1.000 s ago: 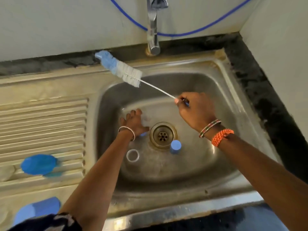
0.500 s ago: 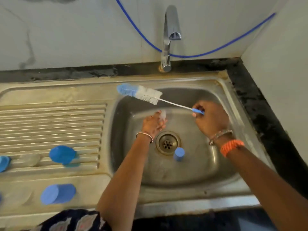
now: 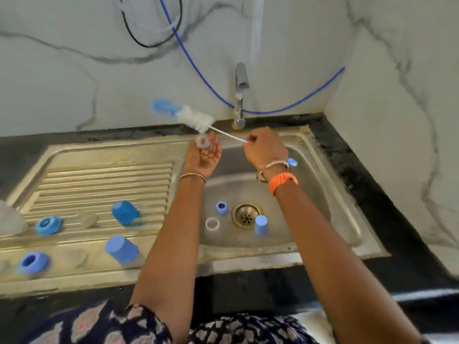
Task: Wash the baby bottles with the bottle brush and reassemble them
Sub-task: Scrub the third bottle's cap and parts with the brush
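Above the sink (image 3: 323, 194), the left hand (image 3: 203, 157) pinches a clear teat (image 3: 202, 141) just under the bristles of the bottle brush (image 3: 193, 117), whose handle the right hand (image 3: 264, 147) grips. Three small parts lie in the basin; five blue caps and rings sit on the drainboard (image 3: 99, 180).

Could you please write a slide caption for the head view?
Over the steel sink, left hand holds a small clear teat; right hand grips the white-and-blue bottle brush.

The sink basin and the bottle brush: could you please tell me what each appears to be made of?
The sink basin looks like stainless steel with a dull, brushed finish: grey metal with soft reflections and some staining. The bottle brush seems to have white bristles, probably nylon, a blue tip that may be sponge, and a thin white stem, likely plastic or coated wire; blur leaves this open.
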The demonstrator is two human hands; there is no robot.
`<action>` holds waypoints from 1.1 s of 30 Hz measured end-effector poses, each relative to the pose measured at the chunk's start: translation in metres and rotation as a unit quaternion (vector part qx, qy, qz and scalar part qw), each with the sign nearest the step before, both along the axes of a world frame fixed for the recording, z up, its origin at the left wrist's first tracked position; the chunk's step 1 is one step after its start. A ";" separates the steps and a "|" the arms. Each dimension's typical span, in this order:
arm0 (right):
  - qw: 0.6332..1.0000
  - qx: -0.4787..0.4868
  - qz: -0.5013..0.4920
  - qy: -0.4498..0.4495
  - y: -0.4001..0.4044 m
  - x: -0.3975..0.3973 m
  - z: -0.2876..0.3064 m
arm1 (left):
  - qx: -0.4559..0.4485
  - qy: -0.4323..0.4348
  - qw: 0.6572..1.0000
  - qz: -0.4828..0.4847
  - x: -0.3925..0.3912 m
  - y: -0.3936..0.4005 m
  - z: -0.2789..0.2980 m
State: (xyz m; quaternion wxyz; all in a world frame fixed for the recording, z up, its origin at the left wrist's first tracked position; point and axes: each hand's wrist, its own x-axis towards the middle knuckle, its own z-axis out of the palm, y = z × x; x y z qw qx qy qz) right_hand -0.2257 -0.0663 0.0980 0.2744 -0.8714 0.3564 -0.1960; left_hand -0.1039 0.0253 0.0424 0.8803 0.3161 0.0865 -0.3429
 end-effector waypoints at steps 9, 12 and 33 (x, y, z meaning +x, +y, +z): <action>0.990 -0.104 -0.048 -0.078 -0.003 -0.090 0.008 | 0.046 -0.005 0.992 0.116 -0.002 0.034 0.045; 0.989 -0.091 -0.049 -0.101 0.000 -0.099 0.005 | 0.048 0.019 0.991 0.122 -0.003 0.039 0.052; 0.989 -0.105 -0.030 -0.103 -0.008 -0.109 -0.011 | 0.132 -0.008 0.980 0.149 0.002 0.047 0.060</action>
